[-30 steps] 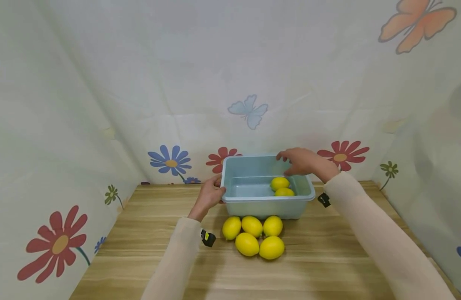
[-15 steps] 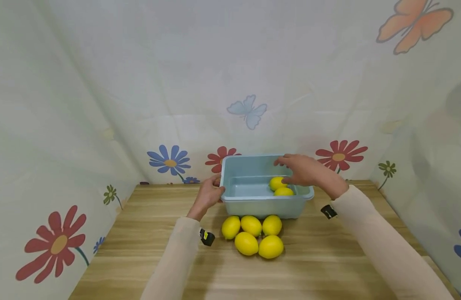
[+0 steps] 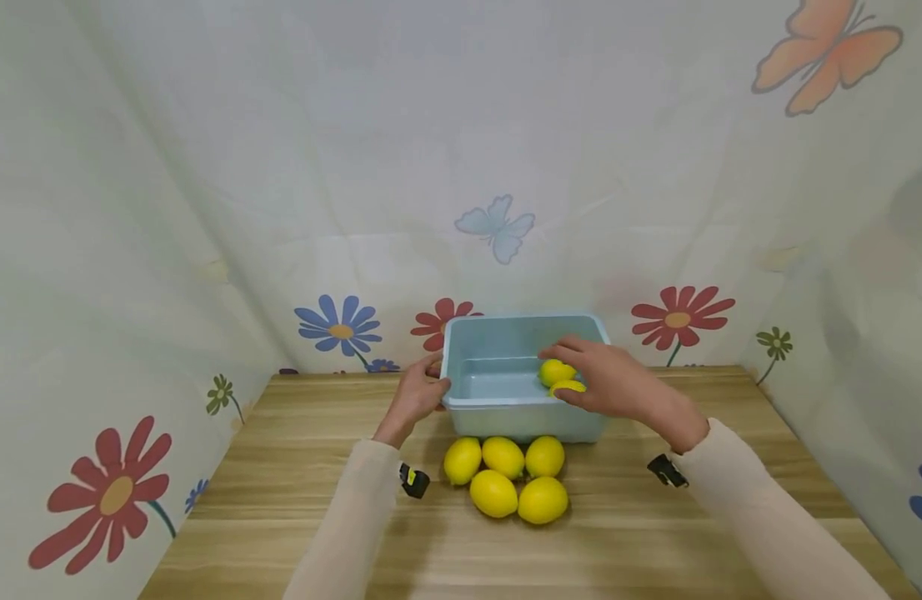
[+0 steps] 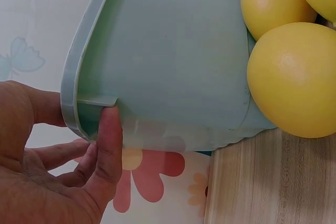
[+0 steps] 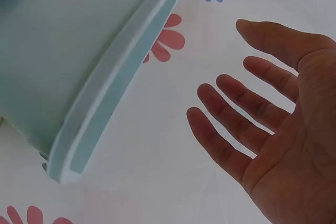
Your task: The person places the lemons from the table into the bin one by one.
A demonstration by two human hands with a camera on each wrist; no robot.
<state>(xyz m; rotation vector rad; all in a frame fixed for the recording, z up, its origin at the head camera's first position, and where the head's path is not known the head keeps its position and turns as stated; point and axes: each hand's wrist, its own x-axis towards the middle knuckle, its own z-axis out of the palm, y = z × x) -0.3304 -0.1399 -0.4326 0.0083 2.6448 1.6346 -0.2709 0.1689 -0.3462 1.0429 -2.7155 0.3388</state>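
Note:
A light blue plastic bin (image 3: pixel 498 421) stands toward the back of the table with two lemons (image 3: pixel 556 372) in its right part. My left hand (image 3: pixel 414 395) grips the bin's left end; in the left wrist view the thumb (image 4: pixel 109 140) presses under the rim and the other fingers lie on the far side. Over the bin's front right side, my right hand (image 3: pixel 614 379) is in the air with its fingers spread. The right wrist view shows that hand (image 5: pixel 278 119) holding nothing, apart from the bin's rim (image 5: pixel 113 72). It partly hides the lemons inside.
Several more lemons (image 3: pixel 494 493) sit in two rows on the wooden table (image 3: pixel 296 500), just in front of the bin. Behind the table hangs a white curtain (image 3: pixel 341 167) printed with flowers and butterflies. Small black cameras (image 3: pixel 413 481) are worn at the wrists.
My right hand has come from over the bin's back right part toward its front edge, still holding nothing. The left hand, bin and lemons stay in place.

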